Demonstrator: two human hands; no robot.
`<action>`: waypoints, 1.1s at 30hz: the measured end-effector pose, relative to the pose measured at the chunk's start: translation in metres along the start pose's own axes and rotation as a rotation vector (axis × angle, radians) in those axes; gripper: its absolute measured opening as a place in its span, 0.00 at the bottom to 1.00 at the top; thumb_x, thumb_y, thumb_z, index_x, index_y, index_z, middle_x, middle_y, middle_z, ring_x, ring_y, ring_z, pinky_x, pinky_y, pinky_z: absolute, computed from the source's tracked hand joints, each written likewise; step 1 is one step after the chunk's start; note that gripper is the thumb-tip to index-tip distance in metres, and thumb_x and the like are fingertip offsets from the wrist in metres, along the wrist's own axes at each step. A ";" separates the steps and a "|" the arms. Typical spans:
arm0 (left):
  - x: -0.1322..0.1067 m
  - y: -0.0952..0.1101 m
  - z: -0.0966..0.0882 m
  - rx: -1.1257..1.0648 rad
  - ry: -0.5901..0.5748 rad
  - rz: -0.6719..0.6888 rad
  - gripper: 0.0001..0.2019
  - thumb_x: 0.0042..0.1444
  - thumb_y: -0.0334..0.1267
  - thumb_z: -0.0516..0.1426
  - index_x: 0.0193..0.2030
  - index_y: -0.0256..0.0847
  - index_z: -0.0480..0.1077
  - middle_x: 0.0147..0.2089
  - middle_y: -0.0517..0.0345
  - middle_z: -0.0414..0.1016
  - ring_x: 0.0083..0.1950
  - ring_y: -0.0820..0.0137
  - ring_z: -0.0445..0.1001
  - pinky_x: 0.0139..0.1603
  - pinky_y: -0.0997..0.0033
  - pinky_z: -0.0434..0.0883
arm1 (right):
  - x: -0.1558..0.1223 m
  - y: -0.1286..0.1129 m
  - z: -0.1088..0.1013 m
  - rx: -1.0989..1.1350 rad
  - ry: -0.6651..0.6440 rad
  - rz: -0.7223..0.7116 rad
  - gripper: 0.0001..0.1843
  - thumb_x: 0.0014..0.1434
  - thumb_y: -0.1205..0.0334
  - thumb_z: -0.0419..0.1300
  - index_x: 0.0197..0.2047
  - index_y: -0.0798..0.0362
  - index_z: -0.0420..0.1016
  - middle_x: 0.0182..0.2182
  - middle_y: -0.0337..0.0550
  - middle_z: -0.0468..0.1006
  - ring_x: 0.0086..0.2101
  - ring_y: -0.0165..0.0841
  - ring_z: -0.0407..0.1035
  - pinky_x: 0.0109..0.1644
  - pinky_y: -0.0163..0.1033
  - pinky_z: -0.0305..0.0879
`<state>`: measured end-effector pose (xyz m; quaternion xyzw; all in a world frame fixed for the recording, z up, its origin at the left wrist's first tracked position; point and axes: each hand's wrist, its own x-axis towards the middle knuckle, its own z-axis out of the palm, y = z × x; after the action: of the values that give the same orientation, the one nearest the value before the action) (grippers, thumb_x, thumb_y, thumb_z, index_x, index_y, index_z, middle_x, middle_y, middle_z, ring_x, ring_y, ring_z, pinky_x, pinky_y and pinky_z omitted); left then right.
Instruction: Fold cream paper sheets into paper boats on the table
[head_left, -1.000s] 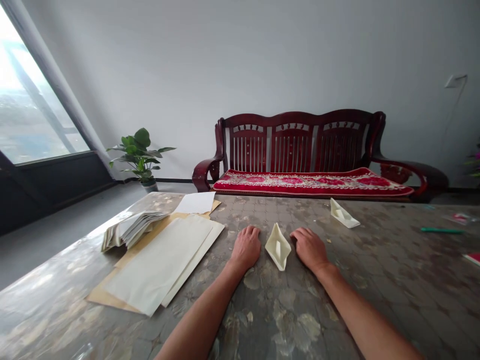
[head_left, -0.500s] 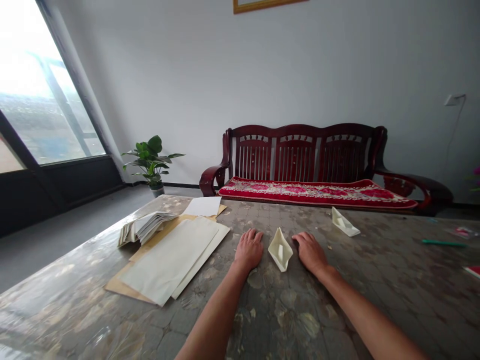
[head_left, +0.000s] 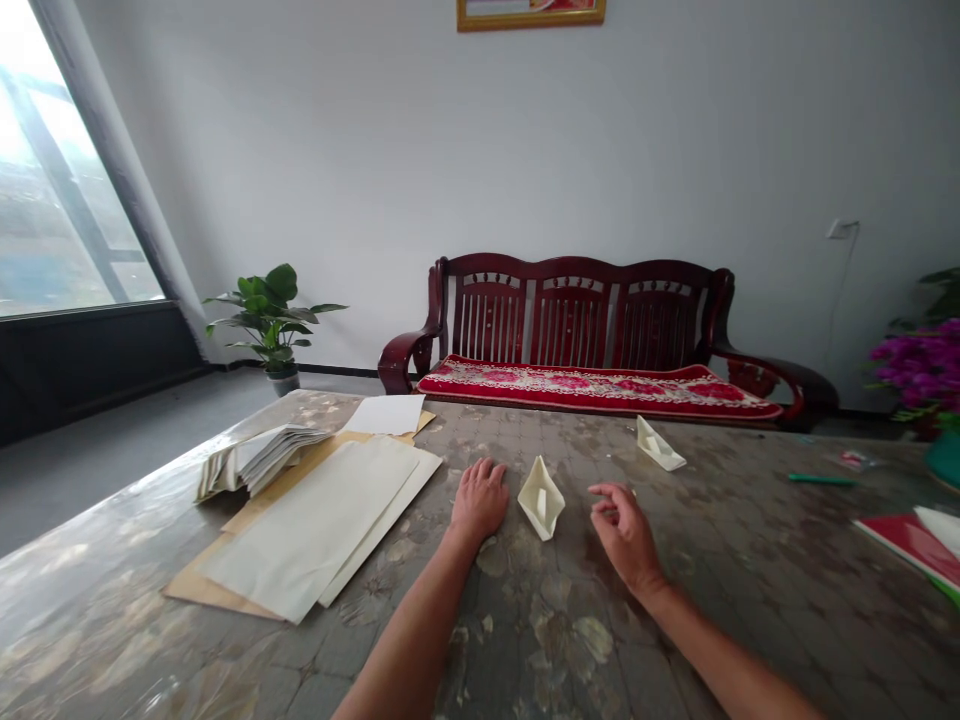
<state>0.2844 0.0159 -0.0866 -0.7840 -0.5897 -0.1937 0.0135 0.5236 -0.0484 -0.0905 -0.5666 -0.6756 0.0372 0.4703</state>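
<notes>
A folded cream paper boat (head_left: 541, 500) stands on the patterned tabletop (head_left: 517, 640) between my two hands, touched by neither. Just left of it, my left hand (head_left: 480, 495) lies palm down on the table with its fingers stretched out. On the other side my right hand (head_left: 624, 530) is raised a little, turned on its side, fingers loosely bent and apart with nothing in them. Farther back to the right sits a second paper boat (head_left: 660, 446).
Cream paper sheets (head_left: 315, 525) lie over brown paper at the left, beside a fanned paper stack (head_left: 262, 460) and a white sheet (head_left: 386, 413). Rightward are a green pen (head_left: 821, 479), a red booklet (head_left: 900, 540) and purple flowers (head_left: 919, 365). A wooden bench (head_left: 574, 320) stands beyond.
My right hand has lifted off the table, turned on its side and drawn away from the near boat. My left hand stays flat. The view has swung slightly right.
</notes>
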 end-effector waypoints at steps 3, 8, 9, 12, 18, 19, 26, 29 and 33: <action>0.000 0.000 0.001 0.008 0.007 -0.002 0.18 0.62 0.35 0.51 0.58 0.43 0.67 0.62 0.50 0.67 0.66 0.60 0.62 0.67 0.58 0.58 | -0.015 -0.037 -0.013 -0.008 -0.101 -0.135 0.15 0.55 0.62 0.57 0.47 0.51 0.70 0.40 0.43 0.74 0.34 0.32 0.69 0.39 0.37 0.67; 0.000 -0.001 0.002 0.025 0.020 -0.010 0.19 0.62 0.35 0.51 0.59 0.41 0.67 0.63 0.49 0.67 0.66 0.59 0.62 0.67 0.58 0.58 | -0.020 -0.072 -0.013 -0.280 -0.206 -0.246 0.17 0.53 0.60 0.63 0.48 0.49 0.72 0.31 0.40 0.75 0.33 0.35 0.67 0.40 0.38 0.58; 0.000 -0.001 0.002 0.027 0.023 -0.010 0.19 0.62 0.35 0.51 0.59 0.41 0.67 0.63 0.48 0.67 0.66 0.59 0.62 0.67 0.57 0.58 | -0.018 -0.074 -0.011 -0.316 -0.212 -0.255 0.16 0.54 0.60 0.64 0.47 0.49 0.72 0.31 0.40 0.76 0.34 0.35 0.67 0.40 0.38 0.56; 0.001 -0.002 0.003 0.029 0.027 -0.005 0.19 0.62 0.35 0.51 0.59 0.41 0.67 0.63 0.47 0.67 0.66 0.58 0.63 0.67 0.57 0.59 | -0.014 -0.072 -0.005 -0.399 -0.224 -0.273 0.09 0.55 0.60 0.63 0.41 0.48 0.74 0.32 0.40 0.78 0.34 0.35 0.68 0.40 0.38 0.52; 0.000 -0.001 0.000 0.040 0.016 -0.008 0.18 0.62 0.35 0.51 0.59 0.41 0.68 0.62 0.48 0.68 0.66 0.58 0.63 0.66 0.57 0.59 | -0.010 -0.069 -0.001 -0.454 -0.210 -0.265 0.02 0.57 0.65 0.60 0.33 0.48 0.73 0.29 0.37 0.78 0.32 0.33 0.68 0.38 0.38 0.49; 0.000 -0.001 -0.001 0.041 0.013 -0.009 0.19 0.62 0.35 0.51 0.59 0.40 0.68 0.62 0.48 0.68 0.66 0.58 0.63 0.66 0.57 0.59 | -0.010 -0.068 -0.001 -0.451 -0.212 -0.257 0.04 0.56 0.66 0.59 0.33 0.48 0.73 0.29 0.37 0.78 0.32 0.32 0.68 0.37 0.38 0.48; 0.000 0.000 -0.002 0.039 0.018 -0.006 0.19 0.62 0.35 0.51 0.58 0.39 0.68 0.62 0.46 0.68 0.65 0.57 0.64 0.66 0.56 0.60 | -0.006 -0.067 0.001 -0.398 -0.287 -0.146 0.12 0.54 0.71 0.54 0.38 0.46 0.74 0.33 0.36 0.80 0.32 0.31 0.71 0.36 0.35 0.51; -0.001 0.000 -0.003 0.040 0.012 -0.004 0.18 0.62 0.35 0.50 0.58 0.40 0.68 0.62 0.47 0.68 0.65 0.57 0.64 0.65 0.57 0.60 | -0.005 -0.069 0.002 -0.387 -0.338 -0.120 0.14 0.54 0.70 0.53 0.41 0.47 0.74 0.37 0.38 0.80 0.36 0.32 0.72 0.38 0.34 0.54; 0.000 -0.001 -0.002 0.033 0.014 -0.011 0.18 0.61 0.35 0.51 0.57 0.41 0.68 0.62 0.48 0.68 0.65 0.58 0.64 0.66 0.58 0.59 | -0.002 -0.076 0.002 -0.424 -0.381 -0.108 0.12 0.55 0.64 0.56 0.44 0.47 0.72 0.41 0.40 0.78 0.41 0.35 0.72 0.39 0.35 0.57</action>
<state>0.2831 0.0154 -0.0847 -0.7790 -0.5969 -0.1895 0.0293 0.4665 -0.0764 -0.0485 -0.5982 -0.7737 -0.0240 0.2072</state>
